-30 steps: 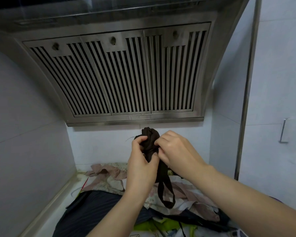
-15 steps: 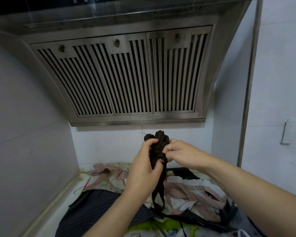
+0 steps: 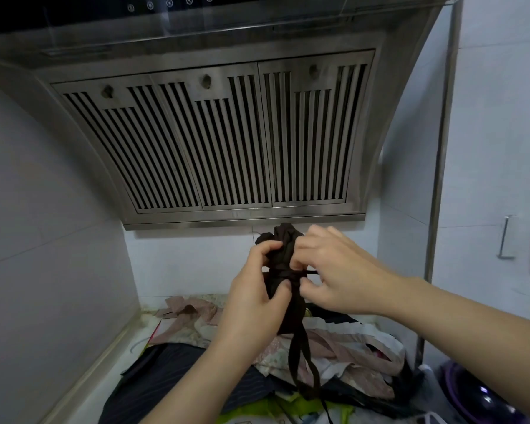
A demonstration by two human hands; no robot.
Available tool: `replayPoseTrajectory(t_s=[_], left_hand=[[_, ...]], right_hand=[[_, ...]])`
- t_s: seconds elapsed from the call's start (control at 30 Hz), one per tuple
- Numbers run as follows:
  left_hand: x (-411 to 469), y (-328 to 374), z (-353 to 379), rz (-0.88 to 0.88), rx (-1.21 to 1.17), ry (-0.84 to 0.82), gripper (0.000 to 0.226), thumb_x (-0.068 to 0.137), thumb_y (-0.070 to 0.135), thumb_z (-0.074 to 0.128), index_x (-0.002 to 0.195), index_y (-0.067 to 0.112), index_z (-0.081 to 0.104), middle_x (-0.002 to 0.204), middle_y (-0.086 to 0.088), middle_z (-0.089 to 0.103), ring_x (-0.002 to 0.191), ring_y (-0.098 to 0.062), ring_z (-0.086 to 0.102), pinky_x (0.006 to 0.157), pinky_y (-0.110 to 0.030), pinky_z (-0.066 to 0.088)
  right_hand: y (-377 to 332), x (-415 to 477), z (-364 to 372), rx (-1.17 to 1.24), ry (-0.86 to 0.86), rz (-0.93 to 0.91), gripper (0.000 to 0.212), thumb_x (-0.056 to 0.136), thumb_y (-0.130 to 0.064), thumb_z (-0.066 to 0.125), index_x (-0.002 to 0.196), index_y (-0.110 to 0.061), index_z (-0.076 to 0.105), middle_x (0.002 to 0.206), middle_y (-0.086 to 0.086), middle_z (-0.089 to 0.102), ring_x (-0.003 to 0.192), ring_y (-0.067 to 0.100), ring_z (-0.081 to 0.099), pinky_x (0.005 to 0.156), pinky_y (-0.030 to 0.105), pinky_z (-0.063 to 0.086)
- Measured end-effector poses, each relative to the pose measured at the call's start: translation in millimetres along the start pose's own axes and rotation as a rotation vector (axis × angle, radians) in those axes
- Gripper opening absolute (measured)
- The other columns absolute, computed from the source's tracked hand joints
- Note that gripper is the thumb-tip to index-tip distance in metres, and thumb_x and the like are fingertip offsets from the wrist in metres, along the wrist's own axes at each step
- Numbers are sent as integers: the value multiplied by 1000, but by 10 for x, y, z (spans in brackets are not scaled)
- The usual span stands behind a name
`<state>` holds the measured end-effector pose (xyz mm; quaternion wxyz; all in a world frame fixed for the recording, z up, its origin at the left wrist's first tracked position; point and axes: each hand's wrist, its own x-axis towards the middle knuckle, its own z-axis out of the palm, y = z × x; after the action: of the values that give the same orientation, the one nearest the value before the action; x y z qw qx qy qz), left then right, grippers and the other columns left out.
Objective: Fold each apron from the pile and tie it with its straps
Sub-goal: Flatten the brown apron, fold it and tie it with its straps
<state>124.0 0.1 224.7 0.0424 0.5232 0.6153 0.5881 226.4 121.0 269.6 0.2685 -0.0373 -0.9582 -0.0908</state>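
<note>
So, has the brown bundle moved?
Yes. The bundle went slightly right and up; in view, its top now meets the lower edge of the hood.

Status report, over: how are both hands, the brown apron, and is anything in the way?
Left hand grips the rolled brown apron. Right hand pinches a strap wound round it. Strap ends hang over the pile. Nothing blocks the hands.

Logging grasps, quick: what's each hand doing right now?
Left hand: closed, gripping the rolled brown apron.
Right hand: closed, pinching the thin strap wrapped around the bundle.
</note>
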Motion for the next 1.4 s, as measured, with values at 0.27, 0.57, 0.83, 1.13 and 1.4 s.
replayPoseTrajectory(t_s=[0.27, 0.57, 0.83, 1.13, 1.4], left_hand=[[35, 4, -40, 178, 239, 69, 52, 91, 11, 58, 118, 51, 39, 112, 20, 57, 103, 0, 59, 86, -27, 54], [203, -50, -178, 406, 599, 222, 36, 81, 14, 71, 108, 37, 64, 108, 16, 40, 100, -9, 42, 77, -21, 42], [275, -28, -302, 585, 701, 147, 24, 76, 17, 73, 98, 27, 70, 104, 7, 54, 98, -12, 44, 61, -36, 53], [292, 126, -432, 945, 1031, -68, 24, 79, 23, 59, 100, 22, 69, 99, 3, 59, 88, -12, 46, 76, -21, 29], [296, 143, -409, 635, 567, -11, 13, 89, 25, 52, 93, 31, 62, 98, 18, 51, 90, -6, 53, 73, -22, 48]], right_hand=[[-59, 90, -105, 766, -254, 421, 25, 87, -7, 55, 69, -23, 57, 97, 1, 37, 101, 13, 36, 82, 19, 29], [-1, 27, -122, 1048, -271, 402, 22, 94, -13, 54, 80, -24, 66, 86, -17, 64, 91, -7, 57, 90, 13, 38], [2, 25, -72, 1014, -217, 447, 12, 93, -18, 58, 88, -21, 69, 91, -9, 67, 92, 1, 60, 90, 20, 40], [-11, -34, -143, 1004, -274, 458, 12, 91, -14, 59, 96, -15, 70, 100, 1, 69, 98, 10, 62, 96, 20, 42], [-73, -9, -199, 1041, -130, 402, 12, 92, -20, 58, 94, -24, 70, 87, -12, 68, 86, 2, 60, 87, 21, 45]])
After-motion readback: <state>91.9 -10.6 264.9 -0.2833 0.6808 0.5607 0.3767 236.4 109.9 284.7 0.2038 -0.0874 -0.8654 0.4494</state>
